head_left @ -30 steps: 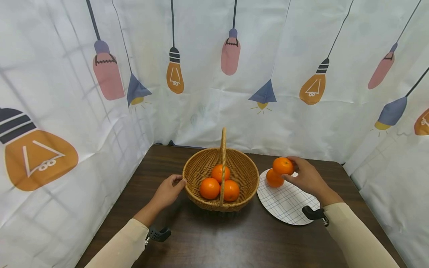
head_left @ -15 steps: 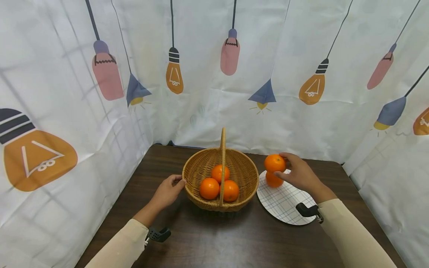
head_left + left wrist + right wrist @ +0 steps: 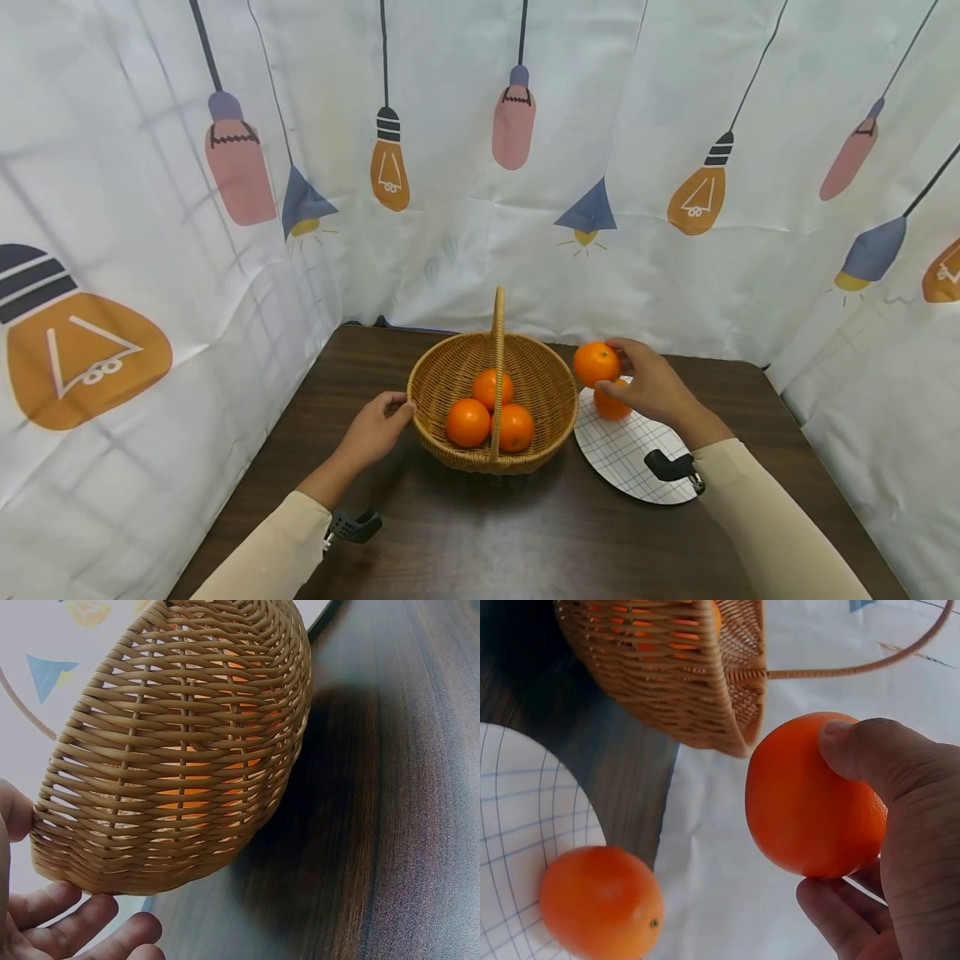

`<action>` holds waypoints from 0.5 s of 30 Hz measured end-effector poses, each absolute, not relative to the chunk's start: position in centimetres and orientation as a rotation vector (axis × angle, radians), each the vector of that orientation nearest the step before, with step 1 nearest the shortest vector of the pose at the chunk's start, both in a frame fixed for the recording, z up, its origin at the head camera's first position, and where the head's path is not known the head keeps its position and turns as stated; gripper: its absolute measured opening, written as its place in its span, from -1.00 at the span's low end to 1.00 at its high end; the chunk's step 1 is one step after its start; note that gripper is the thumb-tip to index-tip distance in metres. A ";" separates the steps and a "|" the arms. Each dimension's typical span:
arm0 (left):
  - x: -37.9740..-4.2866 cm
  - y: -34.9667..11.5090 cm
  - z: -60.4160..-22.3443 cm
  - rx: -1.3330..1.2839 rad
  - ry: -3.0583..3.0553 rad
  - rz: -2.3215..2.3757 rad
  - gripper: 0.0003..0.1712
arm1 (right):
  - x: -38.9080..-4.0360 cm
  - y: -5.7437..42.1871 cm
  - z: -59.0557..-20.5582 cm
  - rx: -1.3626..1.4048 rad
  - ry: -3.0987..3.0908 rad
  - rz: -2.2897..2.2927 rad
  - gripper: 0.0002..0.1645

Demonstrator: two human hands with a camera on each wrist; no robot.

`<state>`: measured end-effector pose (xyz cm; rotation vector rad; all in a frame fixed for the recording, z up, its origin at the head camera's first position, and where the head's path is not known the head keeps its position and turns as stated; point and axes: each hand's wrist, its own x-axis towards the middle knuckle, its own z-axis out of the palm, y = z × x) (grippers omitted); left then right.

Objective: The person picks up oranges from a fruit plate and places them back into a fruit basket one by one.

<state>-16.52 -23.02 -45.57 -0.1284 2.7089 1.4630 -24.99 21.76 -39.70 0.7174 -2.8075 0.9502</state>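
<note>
In the head view a wicker basket with a tall arched handle stands mid-table, with three oranges inside. My left hand pinches its left rim; in the left wrist view the thumb and fingers are on either side of the wickerwork. My right hand grips an orange between thumb and fingers, raised just off the basket's right rim. Below it another orange lies on a white plate with a blue grid, also visible in the right wrist view.
The dark wooden table extends in front of the basket and plate. A white curtain printed with lamps and bulbs hangs behind the table and along its sides. The basket handle arches over the opening.
My right hand has carried the orange left and slightly upward, from above the plate towards the basket's right rim. My left hand stays on the basket, which has not moved.
</note>
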 end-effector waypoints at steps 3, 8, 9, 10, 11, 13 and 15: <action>-16.5 -23.1 -45.7 -0.124 2.705 1.468 -0.39 | -25.1 21.2 -39.7 0.734 -2.800 0.951 -0.09; -16.5 -23.1 -45.7 -0.123 2.704 1.470 -0.40 | -25.1 20.3 -39.5 0.746 -2.807 0.928 -0.07; -16.5 -23.1 -45.7 -0.126 2.704 1.471 -0.40 | -25.0 20.1 -39.5 0.744 -2.809 0.925 -0.06; -16.5 -23.1 -45.6 -0.127 2.702 1.472 -0.40 | -25.0 20.0 -39.4 0.743 -2.811 0.926 -0.06; -16.5 -23.0 -45.6 -0.134 2.701 1.472 -0.40 | -25.0 19.8 -39.4 0.742 -2.811 0.931 -0.06; -16.5 -23.0 -45.6 -0.138 2.698 1.474 -0.40 | -25.0 19.6 -39.4 0.748 -2.804 0.947 -0.06; -16.5 -23.0 -45.6 -0.141 2.699 1.471 -0.40 | -25.0 19.3 -39.5 0.754 -2.795 0.974 -0.06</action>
